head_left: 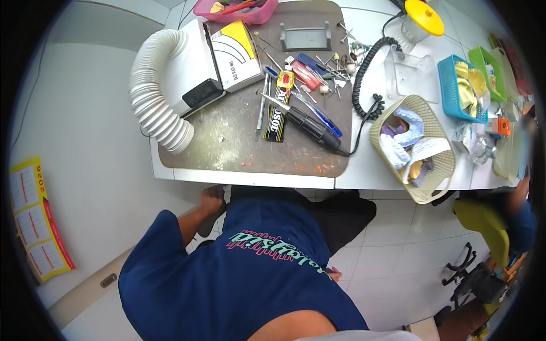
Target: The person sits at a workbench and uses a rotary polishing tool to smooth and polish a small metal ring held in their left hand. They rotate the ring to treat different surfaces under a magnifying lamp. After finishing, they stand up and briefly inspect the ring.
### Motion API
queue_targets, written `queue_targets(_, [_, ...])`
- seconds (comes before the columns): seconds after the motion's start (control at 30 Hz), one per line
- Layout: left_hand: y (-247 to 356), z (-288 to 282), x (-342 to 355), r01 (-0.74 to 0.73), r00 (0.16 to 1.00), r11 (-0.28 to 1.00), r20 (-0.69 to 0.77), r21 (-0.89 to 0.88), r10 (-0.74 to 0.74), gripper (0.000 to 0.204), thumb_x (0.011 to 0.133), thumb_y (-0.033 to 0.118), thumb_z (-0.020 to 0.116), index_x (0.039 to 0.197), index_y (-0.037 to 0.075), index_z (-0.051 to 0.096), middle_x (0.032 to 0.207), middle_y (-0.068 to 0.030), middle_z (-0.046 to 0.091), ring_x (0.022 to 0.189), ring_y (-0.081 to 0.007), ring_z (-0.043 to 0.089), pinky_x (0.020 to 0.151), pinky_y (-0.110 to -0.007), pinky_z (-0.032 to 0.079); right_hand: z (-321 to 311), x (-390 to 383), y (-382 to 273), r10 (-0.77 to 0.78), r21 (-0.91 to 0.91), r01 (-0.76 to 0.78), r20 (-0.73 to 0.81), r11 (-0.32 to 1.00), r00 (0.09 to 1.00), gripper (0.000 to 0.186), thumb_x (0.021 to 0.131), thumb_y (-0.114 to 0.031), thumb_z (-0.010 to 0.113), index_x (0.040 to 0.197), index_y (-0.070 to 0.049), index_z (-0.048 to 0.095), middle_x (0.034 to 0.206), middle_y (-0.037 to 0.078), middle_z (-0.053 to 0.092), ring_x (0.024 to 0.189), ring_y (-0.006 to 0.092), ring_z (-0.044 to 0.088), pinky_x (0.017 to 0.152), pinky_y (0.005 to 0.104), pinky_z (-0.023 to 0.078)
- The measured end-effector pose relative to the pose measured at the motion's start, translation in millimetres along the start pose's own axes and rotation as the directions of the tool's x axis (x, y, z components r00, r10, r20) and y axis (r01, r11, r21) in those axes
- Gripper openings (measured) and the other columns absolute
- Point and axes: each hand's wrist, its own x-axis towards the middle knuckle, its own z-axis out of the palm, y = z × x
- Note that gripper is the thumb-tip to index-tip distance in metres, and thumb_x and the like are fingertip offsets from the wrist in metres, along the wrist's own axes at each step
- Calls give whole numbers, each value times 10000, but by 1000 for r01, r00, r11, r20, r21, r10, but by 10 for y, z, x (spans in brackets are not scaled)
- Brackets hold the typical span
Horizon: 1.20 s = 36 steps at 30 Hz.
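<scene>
My left hand (211,198) is low, just below the desk's front edge beside my dark trouser leg, too small and shadowed to show what its fingers hold. My right hand (335,274) is mostly hidden at my right hip, with a few fingertips showing. On the brown mat (210,153) above them lie a black handpiece (310,125) with a coiled cord, a yellow-black tube (278,108), a blue pen (318,116), several small burrs and tools (335,68), and a grey tray (305,37). A white ribbed hose (148,85) leads from a white unit (193,68).
A cream basket (441,176) of dental moulds and blue (449,96) and green (483,62) baskets stand on the right, near a clear container (409,77) and yellow-lidded jar (424,17). A pink tray (233,8) is at the back. A seated person (517,221) is at far right.
</scene>
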Motion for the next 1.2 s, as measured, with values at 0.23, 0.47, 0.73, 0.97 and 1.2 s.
queue_targets(0.23, [151, -206, 172, 0, 964, 864, -229, -503, -134, 213, 913, 126, 477, 986, 38, 657, 908, -174, 696, 818, -379, 664, 775, -454, 519, 252, -310, -214, -94, -110, 75, -175, 991, 980, 467, 991, -278, 311, 824, -69, 694, 764, 101, 697, 727, 325, 661, 694, 465, 484])
queue_targets(0.47, [-19, -213, 68, -52, 922, 760, -323, -648, -213, 232, 904, 67, 497, 1084, 6, 630, 902, -166, 697, 784, -329, 692, 652, -390, 558, 287, -603, -439, -106, -20, 104, -155, 994, 982, 477, 964, -303, 322, 854, -61, 718, 767, 76, 711, 744, 289, 656, 706, 424, 486])
queue_targets(0.73, [-212, -293, -57, -290, 772, 910, -635, -298, 38, 288, 853, 25, 562, 1133, 30, 632, 987, -149, 687, 850, -310, 679, 750, -394, 550, 385, -655, -543, -465, 288, 461, -57, 839, 883, 279, 992, -172, 441, 1086, -11, 648, 866, 131, 700, 792, 280, 661, 793, 380, 508])
queue_targets(0.97, [602, -1664, 189, -809, 79, 581, -962, 91, 261, 329, 832, -22, 592, 1154, 18, 644, 919, -98, 679, 791, -255, 650, 719, -329, 526, 16, -818, -2605, -950, 206, 973, -312, -105, -36, 88, 942, -33, 609, 904, 24, 665, 885, 174, 692, 728, 285, 686, 650, 369, 544])
queue_targets(1.2, [1640, -2556, 445, -882, 449, 288, -851, -373, 274, 205, 888, 42, 620, 1082, -4, 669, 888, -141, 688, 777, -227, 676, 648, -313, 538, -282, -1663, -4731, -785, 43, 894, -500, -445, -366, 211, 895, -108, 653, 1093, -38, 673, 1070, 161, 658, 1013, 347, 624, 900, 421, 484])
